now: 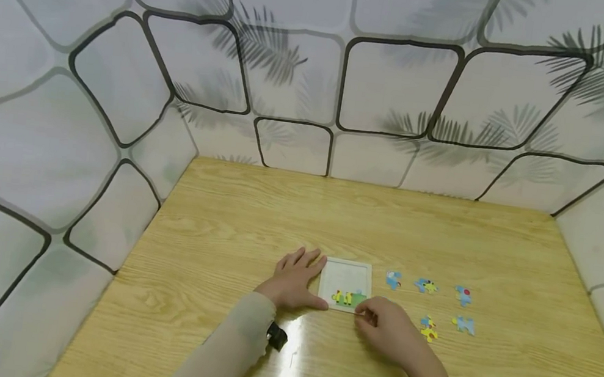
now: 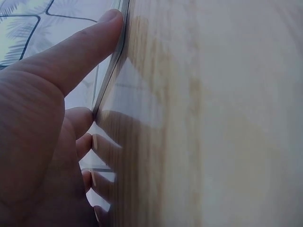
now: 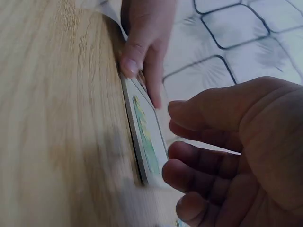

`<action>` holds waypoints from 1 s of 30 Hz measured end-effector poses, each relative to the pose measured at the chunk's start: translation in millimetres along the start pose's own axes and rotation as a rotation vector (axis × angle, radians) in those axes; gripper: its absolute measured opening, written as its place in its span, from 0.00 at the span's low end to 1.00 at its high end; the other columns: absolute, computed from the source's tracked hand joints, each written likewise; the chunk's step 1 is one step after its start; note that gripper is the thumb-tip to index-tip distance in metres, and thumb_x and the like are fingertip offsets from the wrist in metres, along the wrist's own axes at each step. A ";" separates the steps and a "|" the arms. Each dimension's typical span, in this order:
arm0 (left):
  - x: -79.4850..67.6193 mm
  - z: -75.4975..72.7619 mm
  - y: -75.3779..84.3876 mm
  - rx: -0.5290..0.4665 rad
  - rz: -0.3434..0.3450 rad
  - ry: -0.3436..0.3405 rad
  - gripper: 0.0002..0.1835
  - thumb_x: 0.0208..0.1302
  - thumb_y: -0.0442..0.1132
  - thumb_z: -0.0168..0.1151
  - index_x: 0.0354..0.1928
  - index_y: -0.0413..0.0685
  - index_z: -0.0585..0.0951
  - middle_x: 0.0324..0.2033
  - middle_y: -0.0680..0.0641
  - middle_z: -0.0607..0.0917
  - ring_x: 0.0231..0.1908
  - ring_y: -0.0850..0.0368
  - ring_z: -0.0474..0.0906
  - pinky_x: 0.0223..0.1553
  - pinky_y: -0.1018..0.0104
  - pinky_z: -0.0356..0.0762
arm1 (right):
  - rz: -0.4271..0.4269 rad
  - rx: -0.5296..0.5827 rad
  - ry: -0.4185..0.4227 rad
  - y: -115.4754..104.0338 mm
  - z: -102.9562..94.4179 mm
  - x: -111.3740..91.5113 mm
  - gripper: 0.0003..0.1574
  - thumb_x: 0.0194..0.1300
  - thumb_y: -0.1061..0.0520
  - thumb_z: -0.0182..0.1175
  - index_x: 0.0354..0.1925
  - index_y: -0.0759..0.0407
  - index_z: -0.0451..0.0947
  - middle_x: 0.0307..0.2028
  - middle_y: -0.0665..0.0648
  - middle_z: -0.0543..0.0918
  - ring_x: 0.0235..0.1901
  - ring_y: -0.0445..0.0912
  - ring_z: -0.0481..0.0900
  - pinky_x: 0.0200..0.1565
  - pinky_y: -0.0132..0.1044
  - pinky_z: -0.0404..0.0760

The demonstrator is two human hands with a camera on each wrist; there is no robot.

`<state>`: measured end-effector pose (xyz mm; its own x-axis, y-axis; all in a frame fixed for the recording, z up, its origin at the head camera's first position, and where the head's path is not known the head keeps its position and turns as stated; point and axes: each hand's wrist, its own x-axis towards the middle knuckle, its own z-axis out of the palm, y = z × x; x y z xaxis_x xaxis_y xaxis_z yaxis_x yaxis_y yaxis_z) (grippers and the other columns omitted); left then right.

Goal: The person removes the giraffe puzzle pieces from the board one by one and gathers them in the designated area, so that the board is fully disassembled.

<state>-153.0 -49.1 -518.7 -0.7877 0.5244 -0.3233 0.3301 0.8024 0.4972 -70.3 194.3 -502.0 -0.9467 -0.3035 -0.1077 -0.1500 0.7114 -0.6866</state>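
Observation:
A white square puzzle tray (image 1: pixel 345 277) lies on the table, with green and yellow puzzle pieces (image 1: pixel 348 298) set along its near edge. At the tray's left side, my left hand (image 1: pixel 297 279) spreads its straight fingers, with thumb and index finger touching the near and far left corners. My right hand (image 1: pixel 386 329) is at the near right corner, its fingertips close to the green piece. In the right wrist view the fingers of the right hand (image 3: pixel 222 146) are loosely bent, and nothing shows between thumb and fingertips.
Several loose blue and yellow jigsaw pieces (image 1: pixel 426 286) lie to the right of the tray in two rough rows; one yellow and blue piece (image 1: pixel 428 329) is beside my right hand. Patterned cloth walls (image 1: pixel 301 90) border the wooden table (image 1: pixel 234 206) at the back and sides.

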 end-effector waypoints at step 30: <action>1.5 2.7 -1.9 0.023 0.001 0.003 0.56 0.57 0.70 0.66 0.81 0.59 0.50 0.80 0.54 0.44 0.79 0.45 0.32 0.75 0.44 0.33 | -0.092 -0.095 -0.133 -13.2 23.8 61.5 0.11 0.61 0.66 0.67 0.44 0.62 0.81 0.38 0.52 0.74 0.36 0.44 0.73 0.45 0.45 0.78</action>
<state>-153.5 -49.1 -522.3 -0.7889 0.5241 -0.3207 0.3426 0.8085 0.4785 -119.7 151.2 -516.7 -0.8829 -0.4464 -0.1458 -0.2665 0.7318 -0.6273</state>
